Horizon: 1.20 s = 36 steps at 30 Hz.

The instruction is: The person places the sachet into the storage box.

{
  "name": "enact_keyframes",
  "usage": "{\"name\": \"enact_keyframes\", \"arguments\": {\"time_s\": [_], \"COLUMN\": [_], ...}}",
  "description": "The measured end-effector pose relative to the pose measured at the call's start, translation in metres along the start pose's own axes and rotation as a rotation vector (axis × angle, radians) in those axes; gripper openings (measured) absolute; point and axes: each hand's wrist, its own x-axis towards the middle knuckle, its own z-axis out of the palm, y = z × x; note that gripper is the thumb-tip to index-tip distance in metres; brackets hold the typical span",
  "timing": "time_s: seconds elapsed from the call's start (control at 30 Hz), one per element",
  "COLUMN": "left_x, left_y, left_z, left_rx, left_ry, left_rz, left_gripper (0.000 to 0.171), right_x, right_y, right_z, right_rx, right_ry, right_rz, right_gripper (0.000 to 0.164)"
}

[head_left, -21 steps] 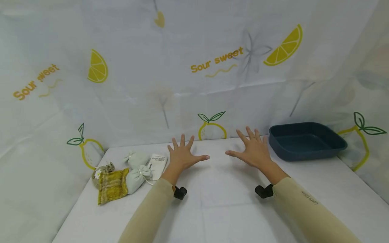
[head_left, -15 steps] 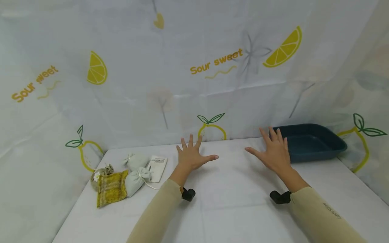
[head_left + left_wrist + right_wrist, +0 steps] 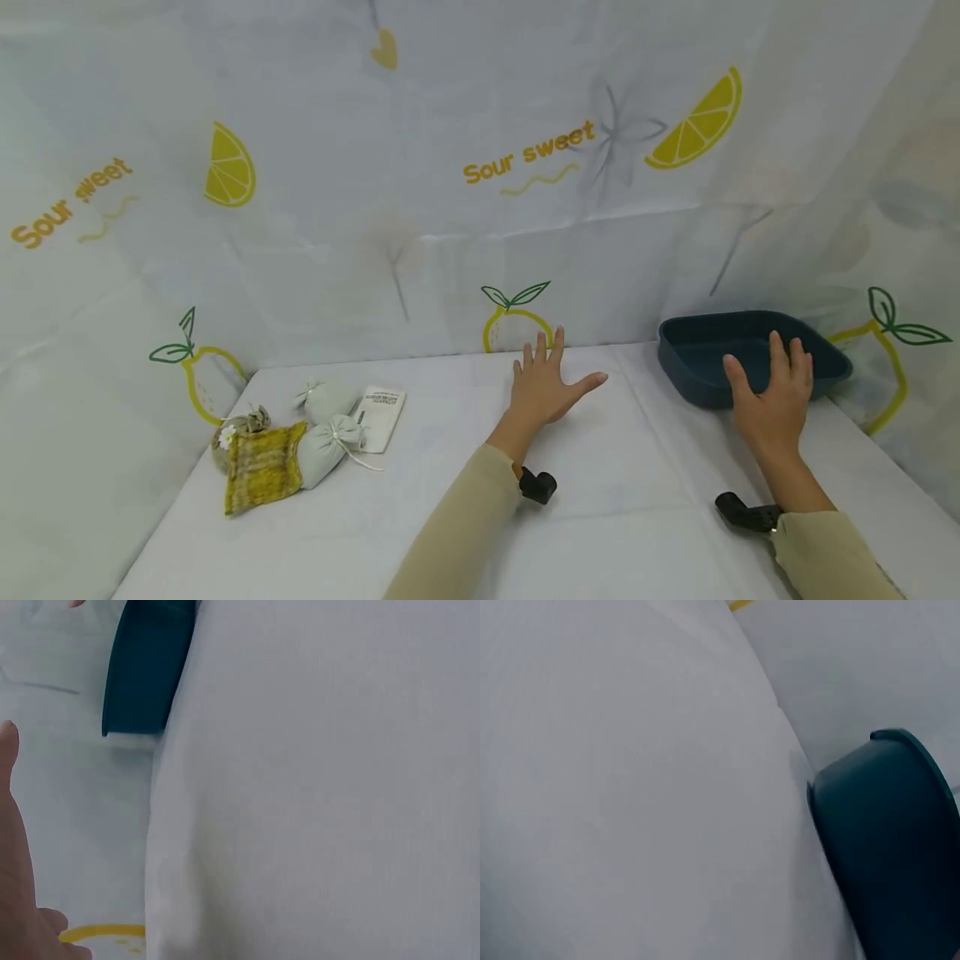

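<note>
Compared with half a second ago, the right hand [image 3: 772,412] has shifted further right: it was at the near left corner of the dark blue-green rectangular basin with rounded corners [image 3: 690,385], and now it is in front of the basin's right half, the fingers overlapping the interior in the head view. Whether it touches the basin cannot be told. The left hand [image 3: 538,390] has also moved right and is now over the middle of the white cloth-covered table [image 3: 600,550], well apart from the basin. Both hands are ungripped, thumbs held away from spread fingers. The basin keeps its place, upright at the table's far right, by the white backdrop printed with lemons [image 3: 442,192].

Of the containers, the basin shows a dark inner floor, partly hidden by the right hand. On the table's left, unmoved, two pale grey-green drawstring pouches [image 3: 322,457] sit gathered at the neck, beside an olive-brown pouch with a white flower [image 3: 221,460]; what is inside these cannot be seen. A yellow-brown plaid fabric square [image 3: 264,468] lies against them, and a flat white printed packet [image 3: 382,417] lies just to their right
</note>
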Motion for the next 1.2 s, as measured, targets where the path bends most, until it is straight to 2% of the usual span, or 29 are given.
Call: {"name": "enact_keyframes", "arguments": {"time_s": [0.1,0.2,0.33,0.43,0.57,0.67,0.8,0.93,1.1,1.2], "left_x": [0.004,0.006,0.007,0.011,0.014,0.015,0.019,0.024,0.023,0.019], "left_y": [0.018,0.034,0.054,0.071,0.097,0.116,0.128,0.133,0.135,0.134], "left_z": [0.019,0.037,0.053,0.064,0.078,0.091,0.113,0.128,0.133,0.132], "left_rx": [-0.054,-0.128,-0.214,-0.300,-0.552,-0.689,-0.673,-0.661,-0.734,-0.762], "left_ry": [0.020,0.033,0.036,0.031,0.000,-0.005,0.017,0.072,0.142,0.136], "left_rz": [0.030,0.040,0.060,0.067,0.015,0.003,0.051,0.053,0.031,0.021], "left_gripper": [0.102,0.102,0.101,0.100,0.093,0.090,0.088,0.086,0.086,0.085], "right_x": [-0.003,-0.003,-0.002,0.001,-0.001,-0.006,-0.012,-0.012,-0.008,-0.009], "right_y": [0.014,0.023,0.029,0.032,0.032,0.032,0.034,0.035,0.037,0.041], "right_z": [-0.007,-0.011,-0.012,-0.012,-0.009,-0.007,-0.007,-0.009,-0.013,-0.016], "right_rx": [0.006,0.008,-0.001,0.005,0.038,0.053,0.081,0.095,0.110,0.125], "right_ry": [0.061,0.080,0.080,0.100,0.120,0.132,0.152,0.176,0.202,0.185], "right_rz": [0.064,0.141,0.259,0.310,0.331,0.342,0.363,0.382,0.413,0.448], "right_gripper": [0.076,0.076,0.082,0.090,0.097,0.098,0.099,0.101,0.103,0.105]}}
